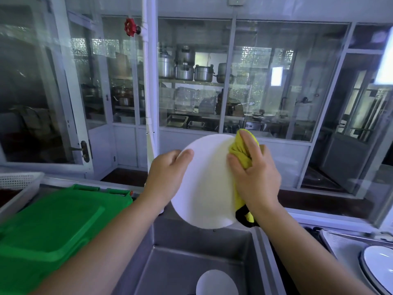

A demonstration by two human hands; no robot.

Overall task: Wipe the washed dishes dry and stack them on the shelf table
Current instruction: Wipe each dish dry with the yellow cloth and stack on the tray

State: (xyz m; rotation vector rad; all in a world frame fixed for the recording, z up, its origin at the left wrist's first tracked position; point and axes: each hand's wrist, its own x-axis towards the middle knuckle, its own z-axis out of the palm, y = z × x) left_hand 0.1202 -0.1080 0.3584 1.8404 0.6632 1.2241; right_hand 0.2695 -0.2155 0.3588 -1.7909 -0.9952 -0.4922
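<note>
Left forearm (pixel 102 248) and right forearm (pixel 308 252) come in from the bottom edge, elbows cut off. Between them, way down low, there's a second plate (pixel 217 283) sitting in the steel sink (pixel 191 241), but the frame chops its lower part so can't say much about it.

Main thing: white plate (pixel 204 184) is held up in the air above the sink, roughly upright, face toward the camera. Left hand (pixel 168 173) grips its left rim. The thumb lies on the front face and the other fingers go round behind, so those are hidden. Right hand (pixel 255 173) has its fingers curled round a bunched yellow cloth (pixel 242 150) and presses it on the plate's right side. That hand and cloth cover the right rim. A black-edged bit of cloth dangles under the wrist.

Left of the sink is a green bin lid (pixel 53 220), with a white basket (pixel 19 182) beyond it, both cropped by the edge. Far right, a white dish (pixel 378 267) with a dark rim, only half in view. Behind the glass are pots (pixel 185 69) on shelves, pretty hazy from reflections. Red valve (pixel 130 27) sits up on the pipe.
</note>
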